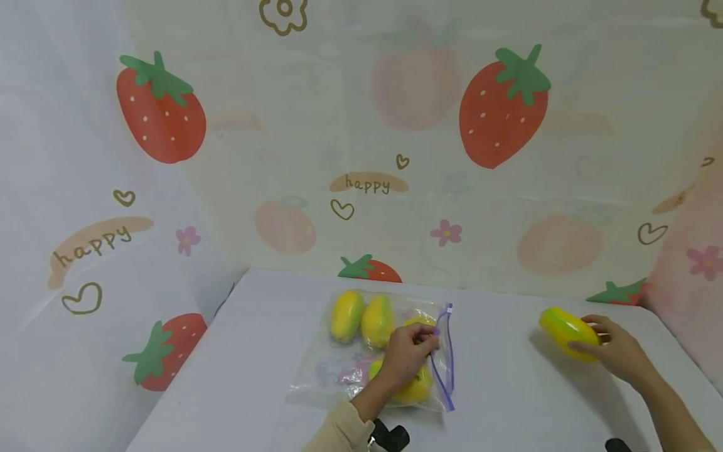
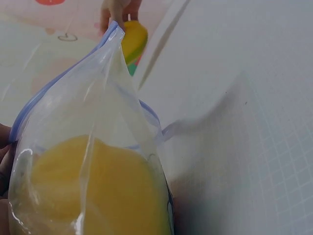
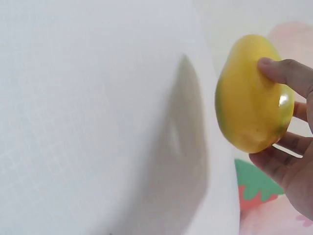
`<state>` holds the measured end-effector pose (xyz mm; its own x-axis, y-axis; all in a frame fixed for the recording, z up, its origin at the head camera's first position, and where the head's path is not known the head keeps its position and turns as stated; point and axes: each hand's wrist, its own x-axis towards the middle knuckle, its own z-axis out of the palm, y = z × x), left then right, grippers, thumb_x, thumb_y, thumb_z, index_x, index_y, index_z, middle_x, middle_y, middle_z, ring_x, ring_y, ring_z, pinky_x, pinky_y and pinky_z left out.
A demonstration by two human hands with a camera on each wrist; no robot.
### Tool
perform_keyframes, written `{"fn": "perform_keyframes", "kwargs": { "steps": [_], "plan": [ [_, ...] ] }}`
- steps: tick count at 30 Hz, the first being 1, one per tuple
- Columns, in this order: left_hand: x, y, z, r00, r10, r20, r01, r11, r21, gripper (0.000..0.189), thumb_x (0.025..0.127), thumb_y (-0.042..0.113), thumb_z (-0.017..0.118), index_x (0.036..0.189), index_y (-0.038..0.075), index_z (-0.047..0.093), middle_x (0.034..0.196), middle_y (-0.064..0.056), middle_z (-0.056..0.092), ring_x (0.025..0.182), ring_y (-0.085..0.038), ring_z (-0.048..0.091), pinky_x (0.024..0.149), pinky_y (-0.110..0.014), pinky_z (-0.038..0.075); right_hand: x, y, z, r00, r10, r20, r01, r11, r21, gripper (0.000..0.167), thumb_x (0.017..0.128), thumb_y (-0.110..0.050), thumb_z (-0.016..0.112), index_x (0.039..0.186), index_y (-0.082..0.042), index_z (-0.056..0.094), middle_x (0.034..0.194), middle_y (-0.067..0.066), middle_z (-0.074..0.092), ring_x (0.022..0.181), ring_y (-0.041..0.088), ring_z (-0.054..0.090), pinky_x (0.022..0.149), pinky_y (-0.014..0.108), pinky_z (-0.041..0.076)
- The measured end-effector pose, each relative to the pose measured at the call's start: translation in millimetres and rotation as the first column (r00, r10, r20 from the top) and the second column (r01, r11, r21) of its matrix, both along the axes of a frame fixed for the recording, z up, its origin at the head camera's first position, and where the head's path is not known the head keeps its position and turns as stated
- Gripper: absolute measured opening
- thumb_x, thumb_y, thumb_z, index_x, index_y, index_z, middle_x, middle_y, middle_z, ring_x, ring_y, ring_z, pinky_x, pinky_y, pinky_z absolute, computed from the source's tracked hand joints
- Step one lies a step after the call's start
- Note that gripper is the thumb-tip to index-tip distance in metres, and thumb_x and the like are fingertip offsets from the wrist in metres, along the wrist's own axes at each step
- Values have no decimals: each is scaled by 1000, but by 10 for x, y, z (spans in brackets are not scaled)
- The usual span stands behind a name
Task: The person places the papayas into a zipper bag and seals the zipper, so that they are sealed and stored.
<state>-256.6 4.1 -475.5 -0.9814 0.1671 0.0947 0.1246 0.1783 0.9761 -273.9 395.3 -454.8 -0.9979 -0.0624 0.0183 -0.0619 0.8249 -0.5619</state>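
My left hand (image 1: 403, 355) pinches the mouth of a clear zip bag (image 1: 313, 383) near its purple zip strip (image 1: 450, 364). The bag lies on the table with its mouth facing right and parted. Several yellow-green mangoes are inside, among them one mango (image 1: 347, 316) at the back left; the hand partly covers others. In the left wrist view the raised plastic (image 2: 63, 117) stands over a large yellow fruit (image 2: 112, 191). Away to the right, my right hand (image 1: 624, 355) grips another mango (image 3: 249, 98) between thumb and fingers, held above the tabletop with its shadow below.
The white table (image 1: 226, 389) meets a printed cloth backdrop (image 1: 350, 113) with strawberries and hearts behind and at both sides. A black object (image 1: 390, 435) shows by the left wrist, and another dark piece (image 1: 617, 445) at the bottom edge near the right arm.
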Motion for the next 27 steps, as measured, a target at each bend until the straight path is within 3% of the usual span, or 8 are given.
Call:
{"fn": "perform_keyframes", "kwargs": {
  "steps": [9,18,23,27],
  "plan": [
    [-2,1,0,1000,0,0,0,1000,-6,22,94,19,63,109,4,70,82,2,66,70,-5,55,67,-13,48,119,-262,65,998,65,-24,-65,998,5,69,86,-41,71,134,2,46,128,37,52,103,43,59,75,49,53],
    [-1,5,14,1000,-6,11,6,1000,-4,21,94,19,63,108,5,70,81,3,64,70,-5,54,67,-14,47,217,-489,138,989,141,-52,-143,989,-37,63,83,-31,76,131,1,51,123,33,56,98,35,61,69,35,53],
    [4,2,29,1000,-10,9,10,1000,4,21,94,18,63,108,5,70,82,3,65,71,-5,54,67,-13,47,256,-625,161,978,192,-78,-195,980,-43,59,81,-29,78,127,-2,55,118,22,61,95,15,58,69,22,50],
    [9,3,38,1000,-11,12,11,1000,4,22,94,18,63,109,4,70,82,3,65,71,-5,54,67,-13,47,271,-726,167,970,226,-95,-231,971,-53,56,79,-29,79,124,-4,57,115,15,63,89,-1,51,73,20,50]
  ]
}}
